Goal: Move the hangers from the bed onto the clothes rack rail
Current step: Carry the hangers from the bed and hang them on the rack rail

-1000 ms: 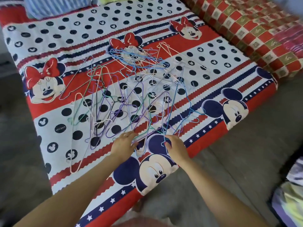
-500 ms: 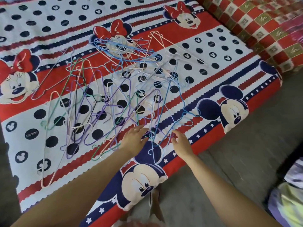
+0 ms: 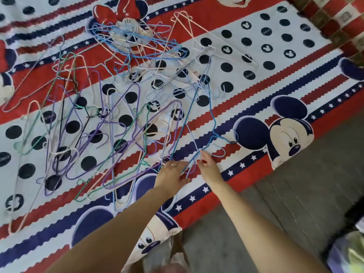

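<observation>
A tangle of thin wire hangers (image 3: pixel 118 107) in blue, purple, green, pink and white lies spread over the bed (image 3: pixel 256 107), which has a red, white and navy cartoon-mouse sheet. My right hand (image 3: pixel 206 166) pinches the wire of a blue hanger (image 3: pixel 204 119) near the bed's front edge. Just to its left, my left hand (image 3: pixel 171 172) lies on the sheet with its fingers curled among the wires of the same blue hanger. The clothes rack is not in view.
A red and olive checked blanket (image 3: pixel 334 20) lies at the top right. Grey floor (image 3: pixel 295 203) runs along the bed's front edge. A pile of cloth (image 3: pixel 350 253) sits at the lower right corner.
Both hands have moved forward along the bed's front edge, and the right hand has closed its fingers on the blue hanger's wire. The view has shifted closer to the hangers.
</observation>
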